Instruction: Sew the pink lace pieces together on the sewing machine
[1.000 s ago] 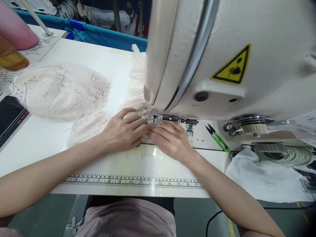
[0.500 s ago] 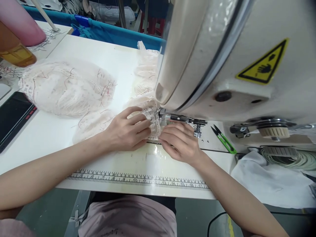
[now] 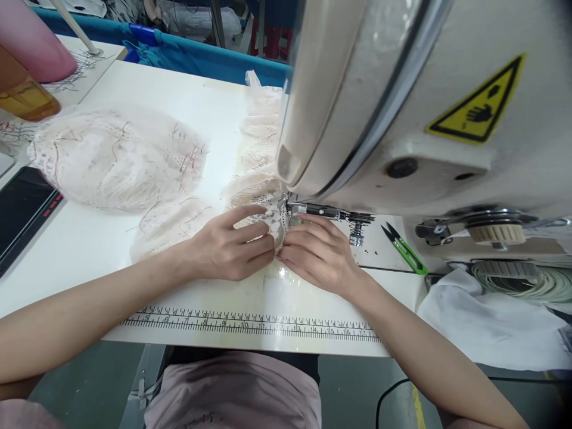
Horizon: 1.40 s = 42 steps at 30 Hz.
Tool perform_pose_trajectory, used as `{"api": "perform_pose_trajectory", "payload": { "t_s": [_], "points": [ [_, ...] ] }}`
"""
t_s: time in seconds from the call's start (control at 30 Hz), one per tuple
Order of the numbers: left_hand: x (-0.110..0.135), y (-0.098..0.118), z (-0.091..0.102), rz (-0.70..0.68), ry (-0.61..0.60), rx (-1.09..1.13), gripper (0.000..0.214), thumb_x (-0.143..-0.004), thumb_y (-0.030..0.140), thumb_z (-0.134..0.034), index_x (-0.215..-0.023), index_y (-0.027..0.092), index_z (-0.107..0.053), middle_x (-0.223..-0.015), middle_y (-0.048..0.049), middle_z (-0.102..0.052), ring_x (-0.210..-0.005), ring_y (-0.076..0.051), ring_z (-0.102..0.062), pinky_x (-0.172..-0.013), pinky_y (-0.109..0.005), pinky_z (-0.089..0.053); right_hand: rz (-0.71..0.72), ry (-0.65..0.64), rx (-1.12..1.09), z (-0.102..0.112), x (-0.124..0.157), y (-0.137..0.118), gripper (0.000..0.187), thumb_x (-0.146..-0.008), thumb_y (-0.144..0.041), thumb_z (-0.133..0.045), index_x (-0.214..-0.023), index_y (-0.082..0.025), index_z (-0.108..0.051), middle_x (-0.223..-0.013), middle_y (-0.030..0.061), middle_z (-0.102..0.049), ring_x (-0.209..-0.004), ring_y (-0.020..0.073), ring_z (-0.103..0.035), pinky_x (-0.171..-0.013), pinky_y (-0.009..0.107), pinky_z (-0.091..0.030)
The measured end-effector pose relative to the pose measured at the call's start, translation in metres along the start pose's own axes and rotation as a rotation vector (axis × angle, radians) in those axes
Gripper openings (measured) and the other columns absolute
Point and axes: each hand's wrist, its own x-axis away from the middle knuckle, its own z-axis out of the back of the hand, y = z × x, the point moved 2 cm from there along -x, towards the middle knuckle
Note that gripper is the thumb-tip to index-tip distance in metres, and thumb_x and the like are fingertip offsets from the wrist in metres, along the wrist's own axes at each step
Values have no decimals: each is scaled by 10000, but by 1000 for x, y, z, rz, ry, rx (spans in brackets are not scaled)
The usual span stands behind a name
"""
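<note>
Pale lace fabric lies under the needle area of a sewing machine, its gathered length running back along the table. My left hand is closed on the lace from the left side, fingers bent. From the right, my right hand pinches the near edge of the lace, close beside the machine's metal presser parts. The fingertips of both hands almost meet at that edge. The needle itself is hidden behind the machine head.
A heap of lace with red threads lies left, beside a black phone. Green thread snips and white cloth are at right. A ruler strip runs along the front edge. Thread cones stand back left.
My right hand has shifted slightly left, bringing its fingertips closer to my left hand. The lace between them has been turned and bunched, showing more of its floral pattern.
</note>
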Motion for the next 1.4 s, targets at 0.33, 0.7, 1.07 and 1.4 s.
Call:
{"api": "perform_pose_trajectory", "payload": {
  "t_s": [0.33, 0.7, 1.07, 1.4],
  "points": [
    [-1, 3, 2, -28, -3, 53, 183, -866, 104, -617, -702, 185, -626, -762, 18, -685, -709, -134, -611, -839, -347, -570, 21, -1, -44, 1, 4, 1, 116, -842, -95, -667, -904, -192, -655, -898, -10, -711, -949, 123, -643, -1046, 353, -516],
    [11, 4, -21, 265, -322, 213, 501, -932, 311, -486, -1347, 32, -501, -1347, -194, -585, -1244, -300, -572, -1026, -417, -501, 45, -106, 57, -1, 0, -1, 92, -891, -120, -627, -905, -190, -685, -894, -35, -750, -923, 128, -671, -866, 280, -567],
    [13, -4, -22, 216, -342, 224, 473, -932, 323, -480, -1319, 66, -566, -1350, -152, -593, -1251, -289, -569, -1107, -429, -424, 75, -90, 104, -4, -3, -5, 80, -909, -111, -590, -910, -160, -654, -849, -30, -735, -851, 120, -661, -743, 256, -536],
    [12, -5, -23, 207, -339, 193, 475, -951, 346, -443, -1310, 64, -577, -1342, -144, -601, -1234, -292, -582, -1094, -438, -427, 49, -94, 131, -7, -1, -5, 122, -917, -88, -555, -915, -182, -631, -814, -60, -722, -813, 91, -652, -698, 238, -514]
  ]
}}
